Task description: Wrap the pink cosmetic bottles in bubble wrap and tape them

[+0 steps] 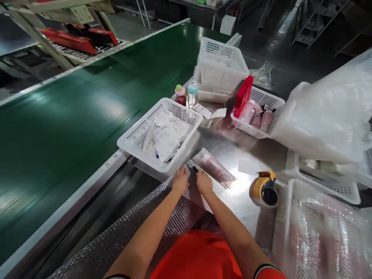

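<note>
A long sheet of clear bubble wrap [177,213] runs from the lower left up to the metal worktop in front of me. My left hand [180,181] has its fingers curled over the far part of the sheet. Close beside it, my right hand [204,182] is closed on the wrap too. A small black tip [195,169] shows between the hands, by the right fingertips; what it belongs to is mostly hidden. Just right of that hand lies a pink bottle wrapped in bubble wrap [216,168].
A tape dispenser [264,190] stands at right. A white basket [162,166] of plastic packets sits ahead, next to a green conveyor belt [95,104]. Another basket [252,130] holds pink bottles. Wrapped items fill a bin [286,221] at lower right. Two small bottles [192,95] stand behind.
</note>
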{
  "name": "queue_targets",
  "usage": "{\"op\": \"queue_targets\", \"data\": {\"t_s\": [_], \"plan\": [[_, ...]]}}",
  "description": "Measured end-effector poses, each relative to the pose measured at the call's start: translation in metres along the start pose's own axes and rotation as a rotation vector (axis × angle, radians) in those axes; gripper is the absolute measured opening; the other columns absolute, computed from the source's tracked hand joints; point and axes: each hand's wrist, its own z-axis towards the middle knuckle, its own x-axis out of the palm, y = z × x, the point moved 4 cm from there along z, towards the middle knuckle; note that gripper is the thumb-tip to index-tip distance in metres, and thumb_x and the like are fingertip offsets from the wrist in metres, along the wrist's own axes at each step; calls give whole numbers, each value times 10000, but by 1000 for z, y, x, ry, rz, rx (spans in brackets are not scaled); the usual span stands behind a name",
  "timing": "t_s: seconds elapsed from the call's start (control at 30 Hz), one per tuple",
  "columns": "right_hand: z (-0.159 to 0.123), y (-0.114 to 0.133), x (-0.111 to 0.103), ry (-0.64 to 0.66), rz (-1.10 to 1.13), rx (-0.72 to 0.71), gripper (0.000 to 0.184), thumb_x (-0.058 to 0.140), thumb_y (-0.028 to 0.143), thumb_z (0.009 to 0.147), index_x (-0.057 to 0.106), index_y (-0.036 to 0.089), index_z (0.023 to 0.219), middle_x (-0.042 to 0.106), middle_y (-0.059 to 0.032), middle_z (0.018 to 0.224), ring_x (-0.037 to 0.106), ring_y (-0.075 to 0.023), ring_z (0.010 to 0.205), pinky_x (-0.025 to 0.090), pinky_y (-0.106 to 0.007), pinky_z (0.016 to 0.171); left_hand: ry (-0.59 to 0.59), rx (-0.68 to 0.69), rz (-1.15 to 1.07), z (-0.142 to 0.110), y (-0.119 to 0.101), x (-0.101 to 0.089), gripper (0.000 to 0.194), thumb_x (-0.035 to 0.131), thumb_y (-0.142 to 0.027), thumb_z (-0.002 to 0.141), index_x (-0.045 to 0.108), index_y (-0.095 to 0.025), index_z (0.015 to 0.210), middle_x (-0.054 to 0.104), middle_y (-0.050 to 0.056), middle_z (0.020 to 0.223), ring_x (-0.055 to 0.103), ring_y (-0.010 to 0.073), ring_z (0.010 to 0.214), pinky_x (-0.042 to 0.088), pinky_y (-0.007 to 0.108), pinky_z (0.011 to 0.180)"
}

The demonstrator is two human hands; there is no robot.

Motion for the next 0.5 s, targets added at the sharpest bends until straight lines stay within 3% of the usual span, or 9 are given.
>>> {"op": "queue_targets", "data": {"t_s": [0.17, 0.27, 0.33, 0.4, 0.5], "plan": [[19, 7, 2, 42, -29, -28, 369, 260, 253, 1089, 532, 129, 1305, 693, -172, 1195, 722, -234, 1043, 547, -312, 811, -5, -10, -16, 3, 1, 2, 790, 729, -142, 786, 413, -117, 1510, 338, 230, 1647, 345, 329, 1523, 355, 429, 1218], [-1, -14, 4, 64, -48, -29, 354, 285, 255, 1083, 536, 145, 1305, 689, -170, 1193, 723, -238, 1030, 541, -316, 804, 9, -8, -12, 2, 0, 0, 811, 747, -178, 797, 400, -101, 1526, 322, 240, 1650, 324, 329, 1534, 347, 429, 1225], [-38, -53, 10, 86, -69, 11, 343, 308, 247, 1071, 562, 161, 1285, 694, -166, 1164, 728, -244, 1009, 537, -311, 784, 26, -2, -2, 1, 0, -1, 790, 743, -204, 819, 410, -86, 1525, 301, 246, 1655, 312, 340, 1538, 354, 429, 1218], [-93, -108, 22, 127, -101, 109, 347, 311, 239, 1060, 593, 200, 1256, 708, -136, 1108, 741, -235, 955, 527, -293, 745, 39, 6, 5, 0, 1, -3, 771, 738, -220, 833, 420, -75, 1520, 301, 246, 1655, 307, 349, 1539, 362, 427, 1209], [-180, -186, 42, 88, -124, 281, 384, 300, 271, 1045, 617, 249, 1260, 705, -127, 1081, 747, -252, 890, 522, -311, 677, 43, 7, 5, 0, 1, -5, 781, 746, -227, 828, 417, -88, 1522, 312, 237, 1654, 322, 344, 1532, 360, 424, 1210]]}}
